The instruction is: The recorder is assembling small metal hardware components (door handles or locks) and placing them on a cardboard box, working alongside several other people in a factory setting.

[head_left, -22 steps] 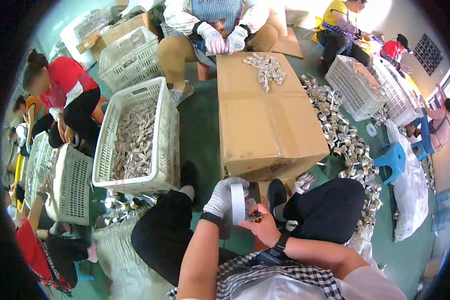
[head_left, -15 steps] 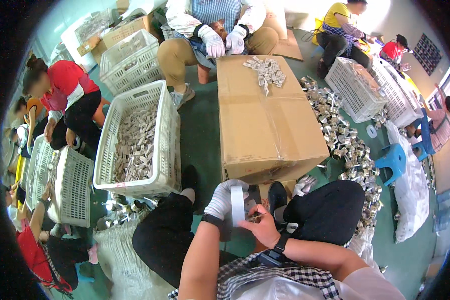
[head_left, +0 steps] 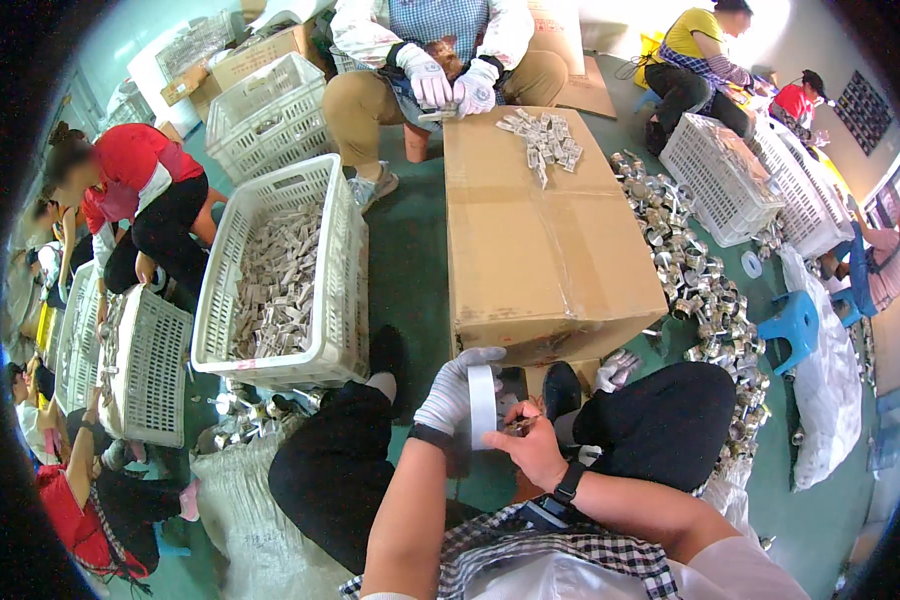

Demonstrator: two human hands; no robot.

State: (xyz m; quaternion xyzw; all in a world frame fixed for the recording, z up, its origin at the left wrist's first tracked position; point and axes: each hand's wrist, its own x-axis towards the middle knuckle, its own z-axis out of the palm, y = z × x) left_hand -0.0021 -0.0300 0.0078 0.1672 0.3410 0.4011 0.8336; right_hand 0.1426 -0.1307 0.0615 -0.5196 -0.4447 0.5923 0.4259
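Honestly, for this kind of fiddly two-hand thing I'd say let one side be the vise and the other do the fine work: my gloved left hand [head_left: 448, 397] should just hold the white roll [head_left: 484, 400] (tape, by the look of it) upright and steady, while my bare right hand [head_left: 533, 447] takes care of the small shiny piece [head_left: 518, 427]. Best to keep the piece right up against the roll, pinch lightly, and not let the roll tip over. As for where everything is, the roll sits between my two hands, just on the near side of the big cardboard box [head_left: 555, 240], with the piece just to the right of it. My left is wrapped firmly around the roll from the left, thumb side up. My right has its fingers drawn together on the piece, and the thumb looks to be touching the roll's right side, though it's too small and blurry to tell what the piece actually is. Around me there's a heap of little packets [head_left: 548, 143] at the far end of the box, a white crate [head_left: 352, 290] to the left and loose metal parts [head_left: 705, 290] to the right.
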